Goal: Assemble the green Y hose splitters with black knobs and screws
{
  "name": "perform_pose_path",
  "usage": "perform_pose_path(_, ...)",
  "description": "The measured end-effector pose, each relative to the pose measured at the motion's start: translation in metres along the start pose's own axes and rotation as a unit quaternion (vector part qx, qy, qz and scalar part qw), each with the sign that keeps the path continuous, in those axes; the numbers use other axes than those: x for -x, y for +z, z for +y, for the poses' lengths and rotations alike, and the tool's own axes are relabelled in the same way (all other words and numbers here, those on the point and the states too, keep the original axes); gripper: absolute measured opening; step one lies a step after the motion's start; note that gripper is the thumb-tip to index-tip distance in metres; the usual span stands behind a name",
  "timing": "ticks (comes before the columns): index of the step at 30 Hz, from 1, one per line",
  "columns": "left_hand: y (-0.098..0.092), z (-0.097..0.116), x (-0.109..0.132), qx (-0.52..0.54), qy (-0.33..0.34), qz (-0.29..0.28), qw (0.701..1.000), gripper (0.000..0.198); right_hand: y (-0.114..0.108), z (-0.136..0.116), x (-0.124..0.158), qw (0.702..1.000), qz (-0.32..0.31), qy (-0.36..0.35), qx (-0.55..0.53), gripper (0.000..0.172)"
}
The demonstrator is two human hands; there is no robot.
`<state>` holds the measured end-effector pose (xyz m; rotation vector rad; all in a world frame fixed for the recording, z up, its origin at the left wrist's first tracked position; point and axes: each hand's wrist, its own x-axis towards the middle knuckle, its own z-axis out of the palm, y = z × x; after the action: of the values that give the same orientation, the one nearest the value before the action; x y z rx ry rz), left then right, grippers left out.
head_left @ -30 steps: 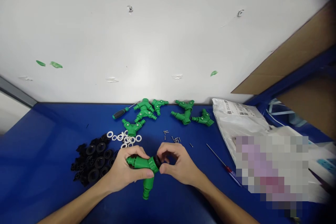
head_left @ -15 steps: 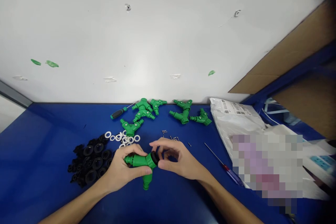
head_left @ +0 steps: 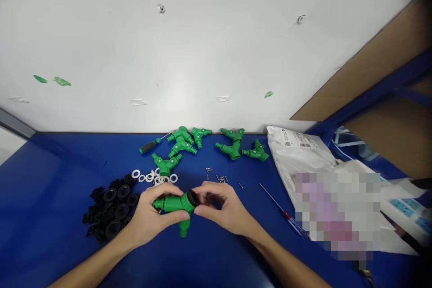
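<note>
My left hand [head_left: 151, 213] is wrapped round a green plastic Y-shaped hose connector [head_left: 173, 203], thumb below and fingers above. One leg of the connector points left and the other hangs down. A black round fitting [head_left: 192, 198] sits in the collar at its right end. My right hand [head_left: 221, 207] has its thumb and fingertips at the fitting's outer edge, pinching it; the fitting's far side is partly hidden. Beyond my left hand lies a group of white ring washers [head_left: 158, 179], beside another green Y connector [head_left: 165, 165].
A heap of black fittings [head_left: 111, 209] lies left of my left hand. Several green connectors [head_left: 231, 148] stand along the back wall, near a green-black screwdriver [head_left: 150, 146]. Small screws [head_left: 221, 179], a second screwdriver [head_left: 286, 216] and a white plastic bag [head_left: 286, 153] are to the right.
The fingers of my right hand have closed in on the black fitting, which now appears deeper in the green collar. Both hands and the whole view have shifted slightly left.
</note>
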<state>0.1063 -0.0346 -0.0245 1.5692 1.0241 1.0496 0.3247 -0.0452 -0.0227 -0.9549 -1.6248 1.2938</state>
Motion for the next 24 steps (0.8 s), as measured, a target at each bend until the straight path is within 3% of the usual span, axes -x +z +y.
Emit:
perform_pose_path(2, 0.0004, 0.0016, -0.0002, -0.015, 0.003, 0.002, 1.000, 0.026, -0.0015, 0.0020, 0.0007, 1.000, 0.010, 0.021, -0.011, 0.038)
perform_pose_path(5, 0.0018, 0.0028, -0.0009, -0.013, 0.001, -0.004, 1.000, 0.026, -0.0035, 0.0032, 0.0009, 0.999, -0.024, 0.028, -0.038, 0.047)
perform_pose_path(9, 0.0029, 0.0028, -0.0011, -0.020, 0.003, -0.009, 1.000, 0.025, -0.0014, 0.0034, 0.0004, 0.999, -0.010, 0.029, -0.029, 0.037)
perform_pose_path(12, 0.0031, 0.0029, 0.0000, -0.027, 0.010, -0.017, 0.999, 0.025, -0.0013, 0.0024, 0.0006, 0.999, 0.012, 0.037, -0.017, 0.041)
perform_pose_path(17, 0.0027, 0.0012, 0.0016, -0.019, 0.029, -0.023, 0.999, 0.023, -0.0019, 0.0003, -0.0001, 0.998, -0.042, -0.002, -0.039, 0.040)
perform_pose_path(21, 0.0045, -0.0016, 0.0017, -0.003, 0.055, -0.027, 0.998, 0.021, 0.0041, 0.0034, -0.0003, 1.000, 0.020, -0.011, -0.006, 0.034)
perform_pose_path(24, 0.0050, -0.0022, 0.0010, 0.010, 0.048, -0.035, 0.998, 0.020, 0.0033, 0.0013, 0.0003, 1.000, 0.009, -0.016, -0.015, 0.039)
